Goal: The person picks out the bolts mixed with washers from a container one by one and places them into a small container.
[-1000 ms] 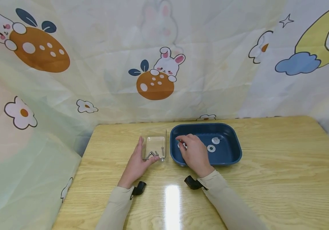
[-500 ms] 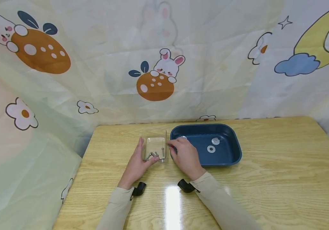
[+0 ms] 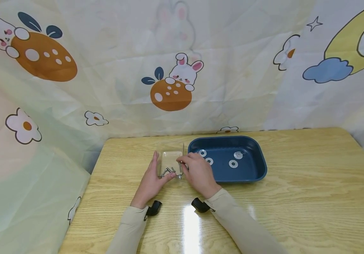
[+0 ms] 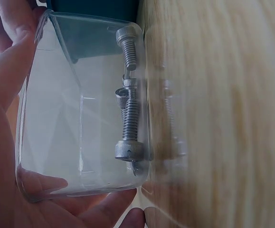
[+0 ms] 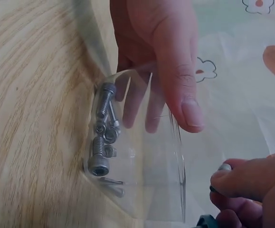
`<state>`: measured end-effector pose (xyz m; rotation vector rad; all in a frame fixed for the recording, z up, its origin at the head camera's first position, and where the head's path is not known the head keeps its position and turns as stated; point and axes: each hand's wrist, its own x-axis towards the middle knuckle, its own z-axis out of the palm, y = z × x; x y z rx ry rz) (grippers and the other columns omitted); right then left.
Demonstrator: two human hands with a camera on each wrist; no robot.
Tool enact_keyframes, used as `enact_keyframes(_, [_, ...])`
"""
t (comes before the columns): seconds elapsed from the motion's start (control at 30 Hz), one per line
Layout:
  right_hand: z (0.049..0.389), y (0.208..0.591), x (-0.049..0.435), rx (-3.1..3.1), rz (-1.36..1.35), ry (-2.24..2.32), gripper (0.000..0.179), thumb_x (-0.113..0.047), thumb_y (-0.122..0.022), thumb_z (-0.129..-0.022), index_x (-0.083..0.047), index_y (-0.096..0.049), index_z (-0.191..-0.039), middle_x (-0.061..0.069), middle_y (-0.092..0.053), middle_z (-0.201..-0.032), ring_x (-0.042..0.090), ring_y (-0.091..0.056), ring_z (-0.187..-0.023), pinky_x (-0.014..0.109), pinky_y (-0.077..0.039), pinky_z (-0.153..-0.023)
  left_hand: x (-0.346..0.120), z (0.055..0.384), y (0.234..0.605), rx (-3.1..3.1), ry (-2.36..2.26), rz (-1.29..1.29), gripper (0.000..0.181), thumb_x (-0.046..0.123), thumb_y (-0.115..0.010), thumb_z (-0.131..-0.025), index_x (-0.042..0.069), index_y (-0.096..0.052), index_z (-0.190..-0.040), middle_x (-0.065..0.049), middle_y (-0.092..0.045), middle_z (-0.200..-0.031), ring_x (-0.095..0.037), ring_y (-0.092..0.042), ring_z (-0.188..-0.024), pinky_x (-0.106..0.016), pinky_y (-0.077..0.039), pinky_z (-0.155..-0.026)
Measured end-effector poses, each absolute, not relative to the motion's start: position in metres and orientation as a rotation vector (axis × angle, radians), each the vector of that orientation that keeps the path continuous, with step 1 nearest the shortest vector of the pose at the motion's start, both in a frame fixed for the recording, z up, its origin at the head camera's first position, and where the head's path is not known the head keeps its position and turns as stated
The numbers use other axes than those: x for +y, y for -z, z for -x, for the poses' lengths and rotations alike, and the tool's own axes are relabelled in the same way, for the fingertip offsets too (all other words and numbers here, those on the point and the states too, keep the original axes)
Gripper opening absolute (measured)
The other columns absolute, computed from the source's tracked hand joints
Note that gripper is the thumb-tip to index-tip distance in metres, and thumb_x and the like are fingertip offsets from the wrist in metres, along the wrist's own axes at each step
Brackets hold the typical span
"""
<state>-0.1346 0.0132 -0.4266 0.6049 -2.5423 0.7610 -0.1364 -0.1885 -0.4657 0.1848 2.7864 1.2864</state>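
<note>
My left hand (image 3: 149, 185) holds a clear plastic box (image 3: 171, 156) at its left side, with the thumb along the near edge. Several socket-head screws (image 4: 130, 114) lie loose on the box's floor. My right hand (image 3: 199, 174) is at the box's right side, between box and tray. Thumb and index finger pinch a small silver screw (image 5: 224, 167), mostly hidden by the fingertips. In the right wrist view this hand is beside the box's open top. Several flat washers (image 3: 230, 163) lie in the dark blue tray (image 3: 263, 155) just to the right.
The wooden table (image 3: 312, 183) runs around both containers. A printed cloth (image 3: 121, 88) hangs along the table's back edge and left side. A black wrist camera (image 3: 200, 205) sits under the right wrist, with another black camera (image 3: 154, 208) at the left.
My right hand has moved left, from over the tray across its rim to the box, carrying the pinched screw. More washers show in the tray now. The left hand has stayed on the box.
</note>
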Motion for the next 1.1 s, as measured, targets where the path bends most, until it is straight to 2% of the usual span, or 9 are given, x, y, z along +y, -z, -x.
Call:
enact_keyframes(0.1, [0.1353,0.4277,0.0107,-2.536,-0.647,-0.748,0.014,-0.009,-0.076,-0.090,-0.017,-0.078,-0.102,-0.001,-0.071,-0.094,0.017,-0.063,-0.085,0.031,-0.054,-0.067,-0.1892,0.1363,0.4662,2.785,-1.296,-0.184,0.114,0.053,-0.076,-0.086,0.017,0.000,-0.163,-0.005,-0.015,-0.167,-0.035,-0.022,-0.150,-0.060,-0.025,-0.115])
enact_keyframes(0.37, [0.1368,0.4300,0.0078,-2.552,-0.673,-0.734,0.014,-0.009,-0.076,-0.090,-0.017,-0.078,-0.101,-0.001,-0.071,-0.094,0.018,-0.063,-0.086,0.031,-0.054,-0.066,-0.1899,0.1369,0.4669,2.778,-1.289,-0.168,0.115,0.054,-0.075,-0.086,0.018,0.001,-0.163,-0.002,-0.014,-0.167,-0.034,-0.021,-0.150,-0.059,-0.024,-0.116])
enact_keyframes(0.63, [0.1379,0.4318,0.0063,-2.573,-0.706,-0.715,0.013,-0.009,-0.077,-0.088,-0.017,-0.079,-0.098,-0.002,-0.072,-0.095,0.019,-0.061,-0.086,0.032,-0.053,-0.068,-0.1893,0.1373,0.4658,2.784,-1.290,-0.195,0.115,0.052,-0.076,-0.086,0.016,0.000,-0.163,-0.004,-0.016,-0.167,-0.034,-0.022,-0.150,-0.058,-0.025,-0.116])
enact_keyframes(1.1, [0.1391,0.4342,0.0024,-2.598,-0.739,-0.623,0.014,-0.005,-0.077,-0.086,-0.013,-0.079,-0.098,0.001,-0.071,-0.093,0.020,-0.059,-0.086,0.031,-0.054,-0.071,-0.1900,0.1376,0.4656,2.790,-1.298,-0.202,0.117,0.061,-0.074,-0.084,0.016,-0.001,-0.163,-0.003,-0.018,-0.167,-0.033,-0.023,-0.149,-0.058,-0.027,-0.115])
